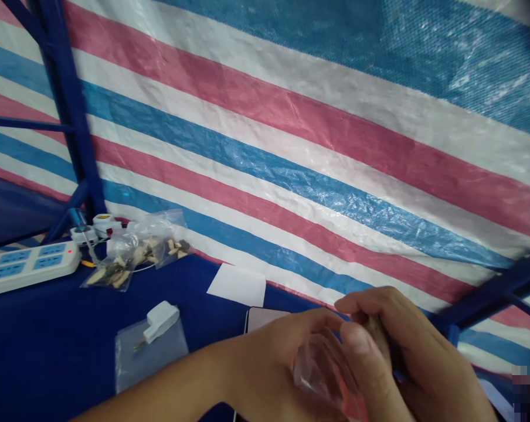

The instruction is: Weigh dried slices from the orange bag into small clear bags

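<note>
The tarp point(291, 135) was striped in pink, white and blue behind a dark blue frame point(74, 117). The table point(49, 340) was deep blue, and at its left edge lay a white power strip point(25, 266) with light blue sockets. Near its middle sat a white plug point(160, 320) on a clear bag point(148, 354) and a white paper point(237, 284).

Open blue bench point(49, 346) surface is seen left of the hands. Passage is obstructed by a bagged white plug point(159, 321), filled bags point(135, 252), a power strip point(25, 266) and the striped tarp point(291, 146) behind.

A small clear plastic bag point(324, 369), crumpled, pinched between both hands' fingers point(362, 357).
</note>
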Demonstrator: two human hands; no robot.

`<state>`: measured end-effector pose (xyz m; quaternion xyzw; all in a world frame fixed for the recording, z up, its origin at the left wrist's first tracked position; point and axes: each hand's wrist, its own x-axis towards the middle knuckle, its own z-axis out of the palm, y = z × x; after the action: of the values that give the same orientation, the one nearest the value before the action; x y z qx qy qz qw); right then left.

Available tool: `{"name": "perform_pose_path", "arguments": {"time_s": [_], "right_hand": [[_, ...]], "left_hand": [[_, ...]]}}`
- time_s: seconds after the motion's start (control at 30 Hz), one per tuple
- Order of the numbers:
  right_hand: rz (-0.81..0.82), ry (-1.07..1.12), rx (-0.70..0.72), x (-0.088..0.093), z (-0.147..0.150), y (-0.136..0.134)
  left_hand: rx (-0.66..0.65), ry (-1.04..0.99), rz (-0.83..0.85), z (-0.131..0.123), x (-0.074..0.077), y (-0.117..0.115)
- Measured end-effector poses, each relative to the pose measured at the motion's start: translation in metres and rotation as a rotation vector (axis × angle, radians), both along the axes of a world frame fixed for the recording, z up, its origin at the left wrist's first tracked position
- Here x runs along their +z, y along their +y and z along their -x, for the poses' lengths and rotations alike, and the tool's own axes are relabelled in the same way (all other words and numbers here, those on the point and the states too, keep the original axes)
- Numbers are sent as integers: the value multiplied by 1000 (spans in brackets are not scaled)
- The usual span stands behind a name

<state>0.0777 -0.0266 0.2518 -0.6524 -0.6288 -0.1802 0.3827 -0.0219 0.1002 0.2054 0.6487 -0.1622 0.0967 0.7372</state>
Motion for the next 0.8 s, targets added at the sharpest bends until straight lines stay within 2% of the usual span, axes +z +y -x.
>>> {"name": "perform_pose_path", "arguments": {"time_s": [0.13,0.27,0.5,0.6,0.7,0.8], "right_hand": [[-62,17,-14,-5,2,9],[10,64,-32,-9,6,10],[4,58,-73,-7,-5,3],[94,13,-12,-4,-15,-3],[231,-74,113,-3,-20,-6],[272,-114,172,-3,-18,-2]], "left_hand": [[-47,-3,49,-3,1,-1],[-43,11,91,-2,-2,-2],[-8,190,246,-5,-22,0],[29,249,295,-5,-27,7],[24,252,419,-6,-28,15],[-5,277,536,-9,-30,18]]}}
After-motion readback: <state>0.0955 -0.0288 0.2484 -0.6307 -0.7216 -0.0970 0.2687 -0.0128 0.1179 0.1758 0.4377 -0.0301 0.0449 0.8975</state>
